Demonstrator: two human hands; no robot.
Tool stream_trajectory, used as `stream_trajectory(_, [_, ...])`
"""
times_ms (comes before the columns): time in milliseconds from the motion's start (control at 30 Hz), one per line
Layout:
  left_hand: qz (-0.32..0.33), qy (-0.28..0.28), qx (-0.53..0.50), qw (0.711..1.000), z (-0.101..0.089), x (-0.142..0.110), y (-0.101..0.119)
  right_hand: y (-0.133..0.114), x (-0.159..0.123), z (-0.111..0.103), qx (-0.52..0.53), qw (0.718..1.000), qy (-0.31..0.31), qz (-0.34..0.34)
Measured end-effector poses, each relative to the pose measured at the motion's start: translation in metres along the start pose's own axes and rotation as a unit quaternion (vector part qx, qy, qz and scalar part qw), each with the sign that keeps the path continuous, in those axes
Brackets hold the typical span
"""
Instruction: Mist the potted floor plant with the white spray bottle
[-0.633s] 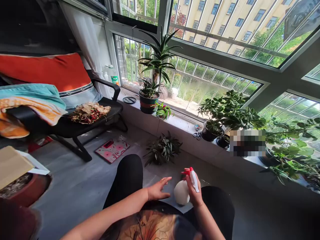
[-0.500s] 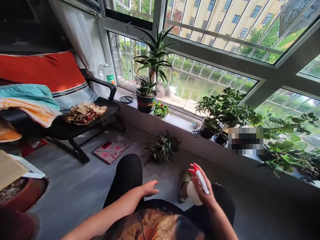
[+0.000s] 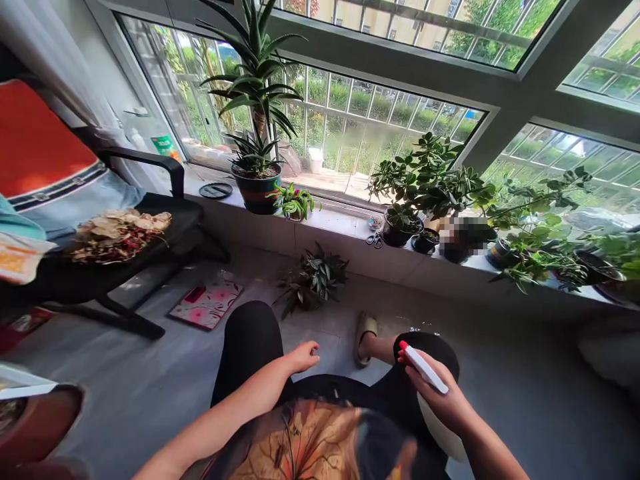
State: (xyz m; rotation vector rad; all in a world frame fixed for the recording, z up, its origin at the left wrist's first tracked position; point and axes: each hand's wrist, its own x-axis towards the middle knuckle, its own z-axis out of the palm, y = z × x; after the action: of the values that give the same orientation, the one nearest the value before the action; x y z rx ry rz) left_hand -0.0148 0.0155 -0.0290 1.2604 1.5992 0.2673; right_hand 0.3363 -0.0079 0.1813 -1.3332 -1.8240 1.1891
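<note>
From my feed I see a grey floor (image 3: pixel 150 380) carrying a pink floral bathroom scale (image 3: pixel 206 305), a dark-leaved plant (image 3: pixel 313 279) just below the sill, and a black chair (image 3: pixel 125 267). The pale window sill (image 3: pixel 330 227) bears a potted aloe (image 3: pixel 257 180), a small green plant (image 3: pixel 295 201), scissors (image 3: pixel 373 239), a black dish (image 3: pixel 215 191) and jade plants (image 3: pixel 425 193).

No text legible — anywhere

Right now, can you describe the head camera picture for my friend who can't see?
A seated person's right hand holds a white spray bottle with a red nozzle; the left hand rests empty on a black-trousered knee. Potted green plants line the windowsill ahead.
</note>
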Motion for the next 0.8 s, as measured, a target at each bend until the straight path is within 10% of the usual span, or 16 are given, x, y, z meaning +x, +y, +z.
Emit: stream_trajectory(800, [-0.029,0.073,-0.160,0.984,-0.009,0.005,-0.008,-0.028,0.015,0.017,-0.010,0.998,-0.052,-0.036])
